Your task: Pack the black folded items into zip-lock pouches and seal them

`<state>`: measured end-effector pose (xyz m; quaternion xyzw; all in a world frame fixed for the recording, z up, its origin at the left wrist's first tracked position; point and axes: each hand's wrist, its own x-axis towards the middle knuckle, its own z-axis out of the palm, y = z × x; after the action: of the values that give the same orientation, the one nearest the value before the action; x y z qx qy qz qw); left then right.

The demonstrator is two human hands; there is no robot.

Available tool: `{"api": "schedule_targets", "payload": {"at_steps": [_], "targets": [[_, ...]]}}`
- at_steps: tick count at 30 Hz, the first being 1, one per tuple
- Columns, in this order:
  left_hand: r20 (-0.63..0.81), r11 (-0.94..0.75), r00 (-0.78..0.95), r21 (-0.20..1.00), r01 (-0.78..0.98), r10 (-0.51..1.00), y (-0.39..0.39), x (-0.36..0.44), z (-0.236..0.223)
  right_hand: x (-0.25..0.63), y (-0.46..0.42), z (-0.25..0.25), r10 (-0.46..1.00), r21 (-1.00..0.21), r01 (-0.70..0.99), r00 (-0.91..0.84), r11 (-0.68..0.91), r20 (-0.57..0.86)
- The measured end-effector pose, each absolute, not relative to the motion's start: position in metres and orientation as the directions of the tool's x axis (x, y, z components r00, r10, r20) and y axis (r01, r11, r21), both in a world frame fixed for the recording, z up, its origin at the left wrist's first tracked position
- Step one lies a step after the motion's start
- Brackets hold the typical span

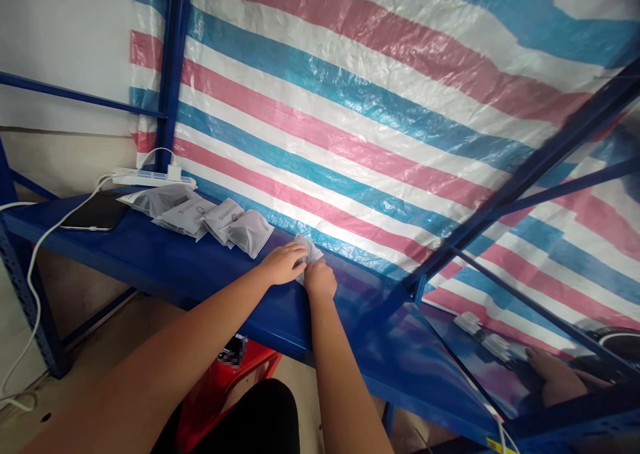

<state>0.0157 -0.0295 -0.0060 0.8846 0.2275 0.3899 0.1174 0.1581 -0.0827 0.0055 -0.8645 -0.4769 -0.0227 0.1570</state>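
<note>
Both my hands rest on a small white packet (309,251) lying on the blue metal shelf (165,261). My left hand (284,263) lies on the packet's left side with its fingers curled over it. My right hand (320,279) is closed in a loose fist and pinches the packet's near edge. Most of the packet is hidden under the hands. A row of several grey-white sealed pouches (220,221) lies to the left along the shelf.
A dark phone (95,214) lies at the shelf's left end, with a white power strip (153,177) and white cables behind it. A striped red, white and blue tarp (380,101) hangs behind the shelf. Another person's hand (555,374) shows at lower right. A red crate (225,387) sits below.
</note>
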Motion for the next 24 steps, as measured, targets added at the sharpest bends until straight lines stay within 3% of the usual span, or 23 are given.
{"api": "schedule_targets", "payload": {"at_steps": [4, 9, 15, 20, 24], "targets": [[0.593, -0.78, 0.506, 0.491, 0.388, 0.626, -0.03, 0.015, -0.006, 0.156, -0.083, 0.002, 0.815, -0.223, 0.842, 0.535, -0.492, 0.223], [0.644, -0.782, 0.444, 0.512, 0.355, 0.623, -0.031, 0.015, -0.003, 0.155, -0.083, -0.008, 0.783, -0.172, 0.863, 0.504, -0.475, 0.364], [0.632, -0.777, 0.452, 0.532, 0.337, 0.629, -0.028, 0.017, -0.007, 0.159, -0.083, -0.01, 0.899, -0.197, 0.905, 0.41, -0.378, 0.155], [0.67, -0.778, 0.398, 0.559, 0.286, 0.627, -0.031, 0.016, -0.002, 0.158, -0.083, -0.007, 0.913, -0.205, 0.907, 0.394, -0.368, 0.103], [0.617, -0.654, 0.223, 0.734, 0.18, 0.754, -0.027, 0.015, 0.003, 0.157, -0.083, -0.008, 0.913, -0.201, 0.904, 0.399, -0.377, 0.086]]}}
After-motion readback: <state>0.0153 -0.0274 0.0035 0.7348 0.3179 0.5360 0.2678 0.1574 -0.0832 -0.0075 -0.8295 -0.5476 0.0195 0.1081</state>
